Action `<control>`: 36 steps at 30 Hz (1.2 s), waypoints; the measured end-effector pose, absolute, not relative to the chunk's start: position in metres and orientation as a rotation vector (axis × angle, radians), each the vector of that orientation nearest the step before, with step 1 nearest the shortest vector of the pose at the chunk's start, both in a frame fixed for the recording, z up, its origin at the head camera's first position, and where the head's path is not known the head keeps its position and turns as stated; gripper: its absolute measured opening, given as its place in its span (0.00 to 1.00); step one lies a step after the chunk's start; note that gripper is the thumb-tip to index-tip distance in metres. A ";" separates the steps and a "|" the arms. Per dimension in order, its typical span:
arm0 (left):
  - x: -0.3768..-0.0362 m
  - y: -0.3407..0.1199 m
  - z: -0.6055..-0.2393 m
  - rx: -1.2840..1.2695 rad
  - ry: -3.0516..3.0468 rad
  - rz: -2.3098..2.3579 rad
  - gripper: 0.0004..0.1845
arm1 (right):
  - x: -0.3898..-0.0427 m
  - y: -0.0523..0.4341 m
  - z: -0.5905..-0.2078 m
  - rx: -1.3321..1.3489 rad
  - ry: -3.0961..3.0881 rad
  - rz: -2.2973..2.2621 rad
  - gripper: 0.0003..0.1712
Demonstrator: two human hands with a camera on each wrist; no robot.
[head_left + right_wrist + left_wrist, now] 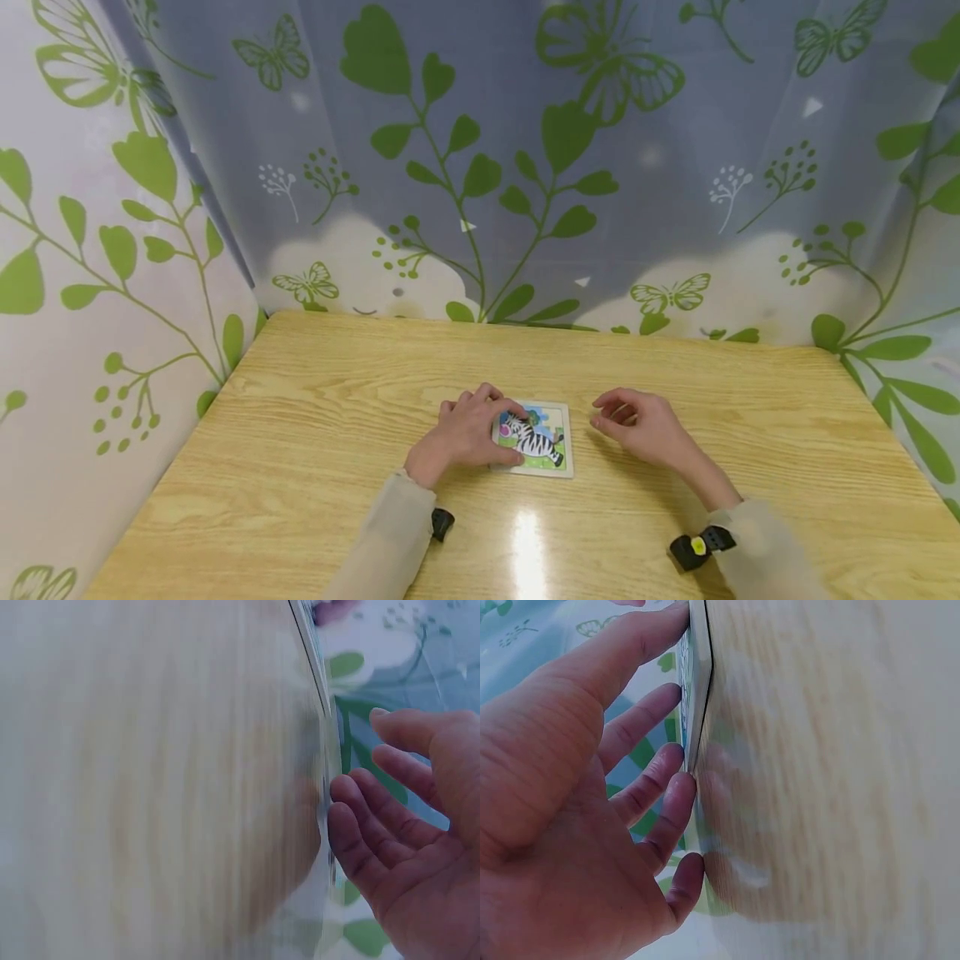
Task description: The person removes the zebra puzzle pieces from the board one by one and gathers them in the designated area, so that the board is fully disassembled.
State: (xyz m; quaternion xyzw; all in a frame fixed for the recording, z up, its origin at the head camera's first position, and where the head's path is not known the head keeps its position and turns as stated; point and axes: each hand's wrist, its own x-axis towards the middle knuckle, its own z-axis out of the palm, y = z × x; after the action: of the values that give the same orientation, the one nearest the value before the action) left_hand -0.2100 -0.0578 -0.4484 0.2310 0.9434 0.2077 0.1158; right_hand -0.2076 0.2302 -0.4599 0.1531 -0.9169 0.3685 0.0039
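A small square zebra picture puzzle point(542, 442) with a pale rim lies flat on the table. My left hand point(471, 429) spreads over its left side, thumb and index finger touching the face and partly covering the picture. In the left wrist view the thumb of the left hand point(562, 780) lies on the board point(700, 675), while other fingers reach down to the tabletop beside it. To the right of the puzzle, apart from it, my right hand point(641, 425) hovers with loosely bent fingers and holds nothing. The right wrist view shows those fingers point(367, 817) close to the table surface.
The wood-grain table point(337, 367) extends around both hands. Behind it hangs a curtain point(480, 167) printed with green leaves and butterflies, and similar cloth lines the left and right sides. A black strap device point(697, 546) sits on the right wrist, another on the left.
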 end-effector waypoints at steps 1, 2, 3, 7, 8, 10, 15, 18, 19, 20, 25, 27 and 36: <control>-0.210 -0.058 -0.448 0.678 2.759 0.611 0.29 | -0.206 0.227 -0.460 0.506 -2.874 1.158 0.14; -0.211 -0.058 -0.449 0.677 2.755 0.613 0.29 | -0.205 0.223 -0.460 0.531 -2.875 1.162 0.14; -0.211 -0.058 -0.449 0.677 2.751 0.613 0.29 | -0.204 0.219 -0.460 0.557 -2.875 1.158 0.13; -0.213 -0.058 -0.449 0.680 2.735 0.620 0.29 | -0.202 0.207 -0.460 0.640 -2.886 1.140 0.12; -0.213 -0.058 -0.449 0.679 2.731 0.620 0.30 | -0.203 0.205 -0.461 0.662 -2.887 1.136 0.12; -0.214 -0.058 -0.448 0.678 2.723 0.620 0.30 | -0.203 0.201 -0.462 0.699 -2.890 1.117 0.12; -0.215 -0.057 -0.449 0.669 2.714 0.605 0.31 | -0.203 0.194 -0.464 0.712 -2.936 1.086 0.13; -0.215 -0.056 -0.449 0.664 2.717 0.607 0.32 | -0.202 0.192 -0.464 0.690 -2.971 1.074 0.14; -0.215 -0.056 -0.449 0.663 2.720 0.605 0.32 | -0.202 0.192 -0.464 0.687 -2.978 1.068 0.14; -0.215 -0.055 -0.449 0.660 2.721 0.604 0.32 | -0.202 0.192 -0.464 0.684 -2.982 1.069 0.14; -0.214 -0.053 -0.448 0.642 2.729 0.582 0.32 | -0.201 0.189 -0.465 0.660 -2.985 1.093 0.13; -0.213 -0.053 -0.448 0.632 2.731 0.575 0.32 | -0.201 0.188 -0.466 0.653 -2.986 1.107 0.12; -0.212 -0.053 -0.447 0.632 2.703 0.607 0.21 | -0.201 0.184 -0.467 0.597 -3.003 1.149 0.12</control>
State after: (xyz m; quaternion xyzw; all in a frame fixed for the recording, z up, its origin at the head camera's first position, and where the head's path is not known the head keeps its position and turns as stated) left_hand -0.2123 -0.0525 -0.4472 0.2199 0.9406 0.2112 0.1496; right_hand -0.2010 0.1844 -0.4665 0.1823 -0.9164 0.3506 -0.0643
